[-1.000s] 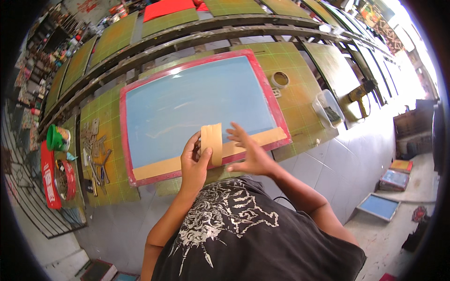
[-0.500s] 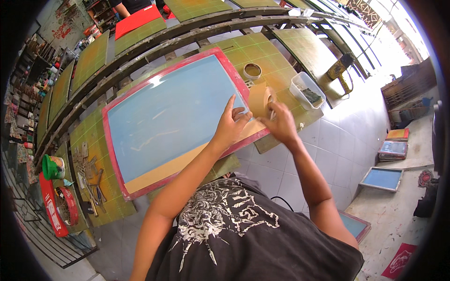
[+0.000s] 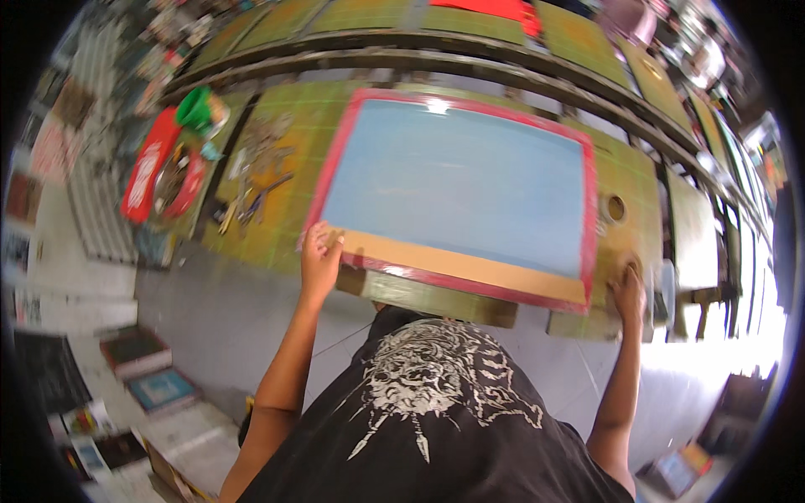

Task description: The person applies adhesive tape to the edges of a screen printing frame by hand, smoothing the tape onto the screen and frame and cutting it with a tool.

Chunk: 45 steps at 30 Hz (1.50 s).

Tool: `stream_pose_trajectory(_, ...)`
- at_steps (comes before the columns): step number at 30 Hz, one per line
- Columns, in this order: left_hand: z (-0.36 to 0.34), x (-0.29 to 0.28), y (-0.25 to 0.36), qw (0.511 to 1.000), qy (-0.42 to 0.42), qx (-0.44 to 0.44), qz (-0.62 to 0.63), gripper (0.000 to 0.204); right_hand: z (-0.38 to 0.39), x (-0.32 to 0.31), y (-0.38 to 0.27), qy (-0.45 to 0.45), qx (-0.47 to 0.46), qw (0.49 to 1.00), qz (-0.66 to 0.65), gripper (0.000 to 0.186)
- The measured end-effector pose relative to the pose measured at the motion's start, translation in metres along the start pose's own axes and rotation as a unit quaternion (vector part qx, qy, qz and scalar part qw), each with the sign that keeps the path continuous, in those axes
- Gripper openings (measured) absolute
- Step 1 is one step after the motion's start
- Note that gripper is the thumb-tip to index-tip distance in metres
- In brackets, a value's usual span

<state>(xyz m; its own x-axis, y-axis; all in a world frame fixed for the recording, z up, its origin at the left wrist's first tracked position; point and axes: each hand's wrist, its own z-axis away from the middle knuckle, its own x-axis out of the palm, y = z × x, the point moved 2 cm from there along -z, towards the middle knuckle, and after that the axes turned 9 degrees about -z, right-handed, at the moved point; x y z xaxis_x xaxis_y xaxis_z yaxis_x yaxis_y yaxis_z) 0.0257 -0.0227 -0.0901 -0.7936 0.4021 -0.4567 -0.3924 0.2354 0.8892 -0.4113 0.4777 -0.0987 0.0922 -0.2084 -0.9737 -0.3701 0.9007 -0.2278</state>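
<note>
A large screen-printing frame with red edges and blue mesh lies flat on the green board. A wide strip of tan tape runs along its near inner edge. My left hand is at the frame's near left corner, thumb and fingers apart, fingertips on the tape's left end. To the right of the frame, my right hand has its fingers on a roll of tan tape over the board; blur and the fingers hide part of the roll.
A second tape roll lies right of the frame. A clear plastic tub stands beside my right hand. Several tools, a green bucket and a red container sit at the left. Rails run behind.
My view has swung left. My left hand has moved from the strip's right end to the frame's left corner. My right hand has moved off the frame's edge to the board with the roll.
</note>
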Motion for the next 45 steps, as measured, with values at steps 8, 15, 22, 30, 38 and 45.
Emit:
stream_pose_trajectory(8,-0.049,-0.053,-0.072,0.953,0.061,0.000,-0.297,0.069,-0.051,0.034,-0.050,-0.002,-0.007,0.974,-0.228,0.067)
stream_pose_trajectory(15,-0.072,-0.035,-0.056,0.920,-0.021,-0.108,-0.376,0.074,-0.059,0.081,-0.052,-0.024,0.054,0.964,-0.257,0.071)
stream_pose_trajectory(22,-0.094,-0.023,-0.072,0.920,-0.037,-0.136,-0.366,0.085,-0.074,0.083,-0.045,-0.004,0.213,0.864,-0.457,0.067)
stream_pose_trajectory(30,-0.108,-0.069,-0.057,0.947,0.006,-0.160,-0.277,0.091,-0.012,0.028,-0.118,-0.039,0.252,0.684,-0.683,0.061)
stream_pose_trajectory(38,-0.195,-0.213,0.159,0.990,0.125,0.063,0.021,0.063,-0.010,-0.014,-0.161,0.047,0.177,0.520,-0.834,0.039)
stream_pose_trajectory(45,-0.127,-0.211,0.297,0.915,0.096,0.145,0.364,0.089,0.019,-0.085,-0.307,-0.005,0.041,0.350,-0.936,0.052)
